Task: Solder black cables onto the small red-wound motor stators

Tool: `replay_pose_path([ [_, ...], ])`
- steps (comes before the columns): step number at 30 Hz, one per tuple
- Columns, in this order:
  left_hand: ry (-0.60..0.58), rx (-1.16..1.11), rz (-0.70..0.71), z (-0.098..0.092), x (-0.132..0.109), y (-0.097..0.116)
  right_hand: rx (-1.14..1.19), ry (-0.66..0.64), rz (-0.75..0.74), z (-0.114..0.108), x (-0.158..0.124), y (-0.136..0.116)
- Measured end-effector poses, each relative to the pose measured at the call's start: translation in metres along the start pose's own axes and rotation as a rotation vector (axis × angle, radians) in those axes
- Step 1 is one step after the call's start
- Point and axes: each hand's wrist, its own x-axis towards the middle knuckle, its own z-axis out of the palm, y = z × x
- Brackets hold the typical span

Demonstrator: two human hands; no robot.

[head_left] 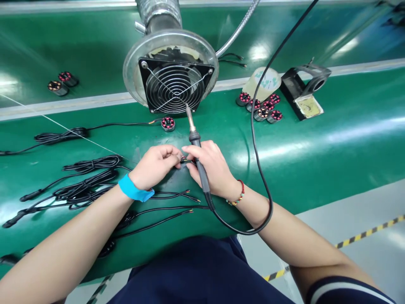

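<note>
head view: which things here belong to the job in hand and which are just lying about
Likely part of the job:
soldering iron, in the right hand
thin wires, at the left hand
bundled black cables, left
wound core at a cable end

Apparently just lying about:
pair of cores, back left
black leads, beyond the fan

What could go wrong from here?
The right hand holds the soldering iron with its tip up toward the fan; if hot, it could burn the left hand should it tilt that way. The iron's cord loops across the right forearm, so it might snag and jerk the iron. Black cables lie on both sides of the left forearm, which might drag them.
</note>
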Motion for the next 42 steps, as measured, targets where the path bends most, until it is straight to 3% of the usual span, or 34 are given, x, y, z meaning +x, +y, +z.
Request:
replay_pose_path([
  [9,0.065,0.011,0.072,0.001,-0.001,0.0,0.124,0.055,-0.043,0.002,0.001,0.0],
  [19,0.002,0.292,0.286,-0.003,-0.008,-0.004,0.416,0.06,0.182,0.001,0.001,-0.002],
  [25,0.007,0.49,0.442,-0.004,-0.008,0.002,0.482,0.062,0.19,0.002,0.002,-0.002],
  [34,-0.016,0.44,0.328,0.001,-0.007,-0.004,0.261,0.135,0.163,-0.016,-0.003,-0.001],
  [42,0.01,0.403,0.199,0.007,-0.006,-0.003,0.246,0.394,0.029,-0.038,-0.008,-0.001],
])
